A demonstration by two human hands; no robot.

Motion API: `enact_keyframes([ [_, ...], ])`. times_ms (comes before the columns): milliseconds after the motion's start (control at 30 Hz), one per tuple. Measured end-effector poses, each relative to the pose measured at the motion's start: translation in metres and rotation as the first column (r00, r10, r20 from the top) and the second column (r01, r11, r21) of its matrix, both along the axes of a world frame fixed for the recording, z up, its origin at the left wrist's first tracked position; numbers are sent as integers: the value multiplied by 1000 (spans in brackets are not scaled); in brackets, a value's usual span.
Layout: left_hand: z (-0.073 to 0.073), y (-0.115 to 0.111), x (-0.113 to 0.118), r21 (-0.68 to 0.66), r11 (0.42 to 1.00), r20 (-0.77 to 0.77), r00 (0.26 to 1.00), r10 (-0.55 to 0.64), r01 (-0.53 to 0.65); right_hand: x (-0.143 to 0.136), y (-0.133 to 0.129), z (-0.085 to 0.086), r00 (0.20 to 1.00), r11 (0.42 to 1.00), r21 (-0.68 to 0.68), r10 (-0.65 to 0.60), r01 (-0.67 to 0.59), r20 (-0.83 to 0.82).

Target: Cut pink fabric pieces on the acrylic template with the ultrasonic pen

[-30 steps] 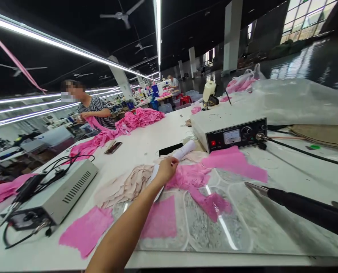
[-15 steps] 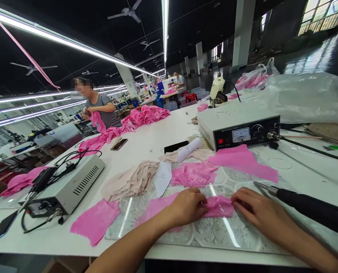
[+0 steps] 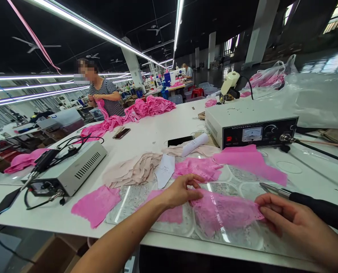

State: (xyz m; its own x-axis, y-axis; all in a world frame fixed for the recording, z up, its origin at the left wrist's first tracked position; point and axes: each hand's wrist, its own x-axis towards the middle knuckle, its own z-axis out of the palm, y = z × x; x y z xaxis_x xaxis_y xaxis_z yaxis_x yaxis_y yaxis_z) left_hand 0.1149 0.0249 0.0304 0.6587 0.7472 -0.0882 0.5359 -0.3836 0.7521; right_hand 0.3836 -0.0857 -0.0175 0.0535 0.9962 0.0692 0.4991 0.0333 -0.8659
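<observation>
One broad white surface point(image 3: 146, 127) runs away from where I stand, and on its near side lies a clear, glossy sheet point(image 3: 242, 240) with rounded-square panels. Behind it sits a pale metal box with a black dial front point(image 3: 251, 117); a slim black-handled tool point(image 3: 313, 206) rests just beside the right hand point(image 3: 288, 216). Over the sheet, a thin, bright-pink piece of cloth point(image 3: 225, 212) stretches between that hand and the left hand point(image 3: 183, 191). The right fingers pinch its right end; the left fingers curve half open at the other, and I can't tell whether they grip. I'd judge the step as spreading the cloth; the next move calls for even, gentle tension so its edges lie flat.
</observation>
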Motion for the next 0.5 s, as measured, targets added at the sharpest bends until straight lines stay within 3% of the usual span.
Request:
enact_keyframes([
  [100, -2, -2, 1, 132, 989, 0, 998, 66, -65, 8, -8, -13, 992, 1000, 15, 1, -3, 125],
  [167, -2, -12, 3, 215, 976, 4, 999, 40, -40, 13, -14, -17, 973, 996, 86, -23, 3, 231],
  [267, -3, -34, 5, 273, 949, -29, 987, -157, 159, 14, -19, -15, 948, 988, 145, 5, -53, 318],
  [367, -6, -50, 3, 372, 824, -196, 904, -379, 426, 14, -19, -17, 918, 974, 223, -44, -49, 395],
  [433, -8, -55, 0, 421, 750, -302, 859, -414, 509, 18, -20, -29, 902, 963, 265, -76, -44, 426],
  [500, -8, -58, -3, 439, 733, -334, 852, -404, 520, 27, -21, -46, 893, 955, 294, -93, -45, 440],
])
